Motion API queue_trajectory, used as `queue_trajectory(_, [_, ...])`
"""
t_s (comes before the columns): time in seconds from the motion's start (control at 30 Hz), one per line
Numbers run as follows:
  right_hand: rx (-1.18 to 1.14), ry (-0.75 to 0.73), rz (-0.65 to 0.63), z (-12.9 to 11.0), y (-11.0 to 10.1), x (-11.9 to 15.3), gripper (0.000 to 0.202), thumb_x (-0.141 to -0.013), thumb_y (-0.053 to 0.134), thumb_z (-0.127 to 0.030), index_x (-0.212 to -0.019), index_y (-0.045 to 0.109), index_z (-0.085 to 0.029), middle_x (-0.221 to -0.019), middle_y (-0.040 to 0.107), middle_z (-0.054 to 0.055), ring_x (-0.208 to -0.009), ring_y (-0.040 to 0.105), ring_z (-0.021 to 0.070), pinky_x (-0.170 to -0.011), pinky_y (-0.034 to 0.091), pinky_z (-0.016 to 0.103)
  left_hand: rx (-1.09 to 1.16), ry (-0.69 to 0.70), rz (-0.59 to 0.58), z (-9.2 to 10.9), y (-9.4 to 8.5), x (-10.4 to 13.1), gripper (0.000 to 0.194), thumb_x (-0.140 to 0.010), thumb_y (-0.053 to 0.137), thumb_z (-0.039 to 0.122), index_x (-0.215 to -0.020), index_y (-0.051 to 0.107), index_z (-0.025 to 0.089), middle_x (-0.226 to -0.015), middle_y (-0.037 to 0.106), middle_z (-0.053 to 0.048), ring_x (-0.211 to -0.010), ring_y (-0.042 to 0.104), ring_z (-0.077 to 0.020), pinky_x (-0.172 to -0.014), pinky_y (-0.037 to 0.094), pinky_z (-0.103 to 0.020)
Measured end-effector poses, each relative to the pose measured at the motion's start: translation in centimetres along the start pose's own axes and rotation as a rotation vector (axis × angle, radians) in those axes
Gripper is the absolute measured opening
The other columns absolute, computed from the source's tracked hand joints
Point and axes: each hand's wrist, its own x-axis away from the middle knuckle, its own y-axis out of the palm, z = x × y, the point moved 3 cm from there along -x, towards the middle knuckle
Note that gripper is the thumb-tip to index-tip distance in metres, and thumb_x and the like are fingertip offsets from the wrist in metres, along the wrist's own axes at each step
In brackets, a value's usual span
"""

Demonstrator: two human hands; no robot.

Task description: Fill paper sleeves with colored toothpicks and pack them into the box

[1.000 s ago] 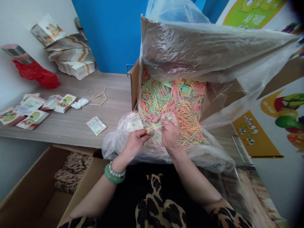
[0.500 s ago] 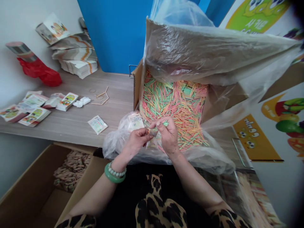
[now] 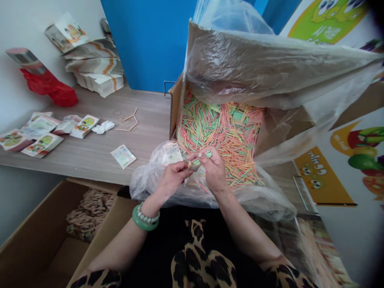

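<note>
My right hand (image 3: 214,172) is closed around a small bunch of thin green and yellow sticks (image 3: 209,154), whose ends stick out past the thumb. Close beside it, my left hand (image 3: 176,176) pinches the edge of what looks like a small clear bag (image 3: 193,166) between thumb and fingertips. The sticks point toward that bag, but the fingers hide how far they reach inside. Both hands are above the front edge of a plastic-lined cardboard box (image 3: 176,106) filled with loose pink, green, yellow and orange sticks (image 3: 222,128). A stack of printed packets (image 3: 172,153) lies on the plastic liner by my left hand.
On the table (image 3: 150,120) lie a single flat packet (image 3: 123,156), a crumpled white tissue (image 3: 103,127), bent sticks (image 3: 132,120) and small printed boxes (image 3: 85,126). Flattened cartons (image 3: 99,76) are stacked behind. An open cardboard box (image 3: 60,256) stands below, left.
The hands stay almost in place, and the sticks show slightly more between them. The whole view has shifted a little.
</note>
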Motion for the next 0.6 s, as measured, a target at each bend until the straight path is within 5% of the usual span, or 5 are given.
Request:
queue_trajectory(0.23, [-0.177, 0.210, -0.058, 0.4, 0.2, -0.5, 0.015, -0.084, 0.060, -0.035, -0.079, 0.052, -0.024, -0.087, 0.076, 0.003, -0.076, 0.067, 0.0198, -0.070, 0.050, 0.033, 0.110, -0.020, -0.034, -0.4, 0.1, 0.0, 0.029, -0.071, 0.076, 0.041, -0.073, 0.065, 0.014, -0.061, 0.049, 0.004, -0.053, 0.038, -0.0076, -0.051, 0.028, -0.023])
queue_trajectory(0.4, [-0.101, 0.228, -0.088, 0.9, 0.3, -0.8, 0.012, -0.081, 0.064, -0.033, -0.078, 0.058, -0.024, -0.092, 0.077, 0.002, -0.091, 0.067, 0.0219, -0.085, 0.048, 0.036, 0.138, 0.000, 0.074, -0.7, -0.3, -0.4, 0.029, -0.069, 0.079, 0.037, -0.084, 0.065, 0.017, -0.058, 0.050, 0.006, -0.050, 0.038, -0.0079, -0.049, 0.028, -0.023])
queue_trajectory(0.6, [-0.100, 0.183, -0.103, 2.0, 0.5, -1.4, 0.009, -0.081, 0.061, -0.030, -0.076, 0.059, -0.023, -0.101, 0.076, 0.003, -0.109, 0.065, 0.0237, -0.096, 0.045, 0.039, -0.080, 0.189, 0.117, 0.3, 0.5, -1.5, 0.017, -0.079, 0.067, 0.031, -0.070, 0.063, 0.017, -0.064, 0.054, 0.003, -0.063, 0.046, -0.0119, -0.061, 0.034, -0.025])
